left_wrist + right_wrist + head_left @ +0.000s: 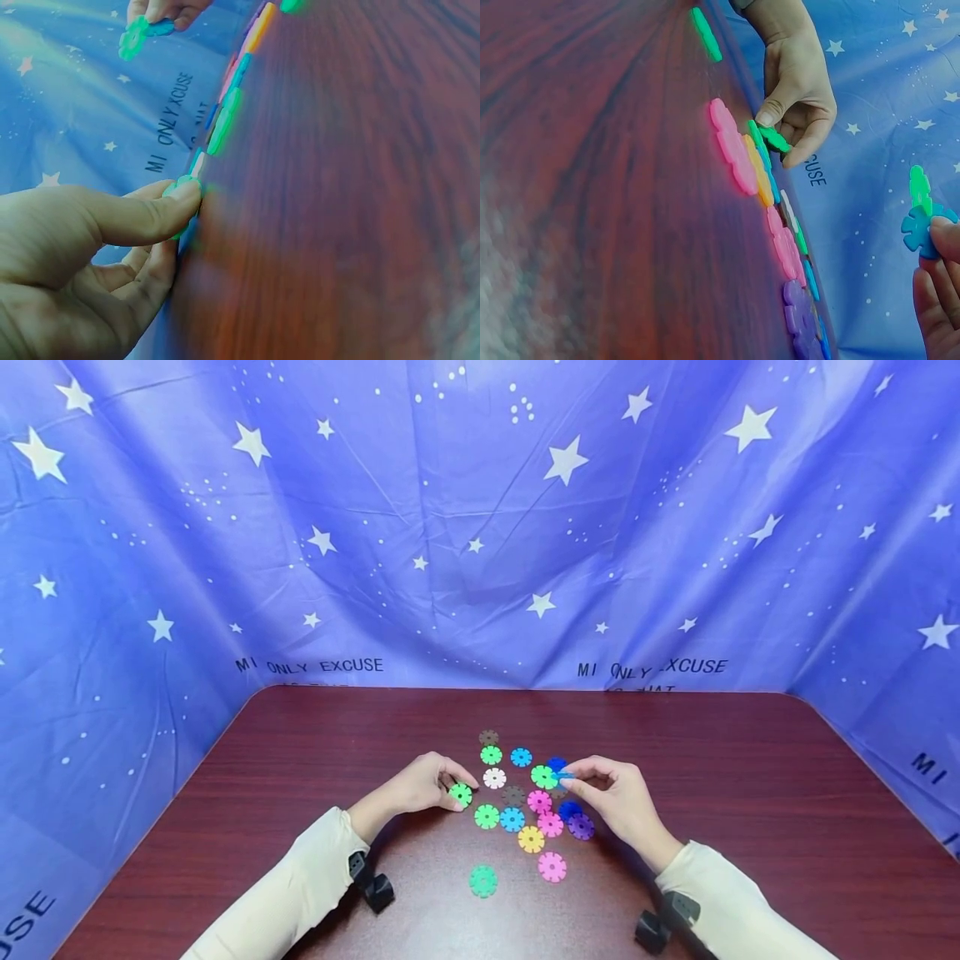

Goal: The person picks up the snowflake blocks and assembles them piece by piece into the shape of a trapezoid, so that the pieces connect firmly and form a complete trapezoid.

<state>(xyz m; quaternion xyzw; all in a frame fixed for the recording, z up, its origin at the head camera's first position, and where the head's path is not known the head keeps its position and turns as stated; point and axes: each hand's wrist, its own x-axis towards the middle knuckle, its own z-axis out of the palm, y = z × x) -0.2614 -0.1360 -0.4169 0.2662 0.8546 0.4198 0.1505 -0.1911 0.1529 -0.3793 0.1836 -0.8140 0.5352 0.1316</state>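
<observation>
My left hand [422, 783] pinches a green notched disc [461, 795] between thumb and fingers, close over the table. In the right wrist view, my right hand [941, 285] grips a blue notched disc [922, 231], raised off the table. A second green disc [919, 186] is slotted into that blue one at an angle, its far edge sticking out past my fingertips. Between the hands lie several flat loose discs: a white one [494, 778], a yellow one [531, 839], a purple one [581, 827], plus more in pink, green, blue and brown.
The dark red-brown table [420, 902] has a purple-blue star-print cloth [480, 602] hanging behind and at both sides. Nearest the front, a teal-green disc [483, 881] and a pink disc [552, 867] lie apart from the cluster. Each wrist wears a black camera.
</observation>
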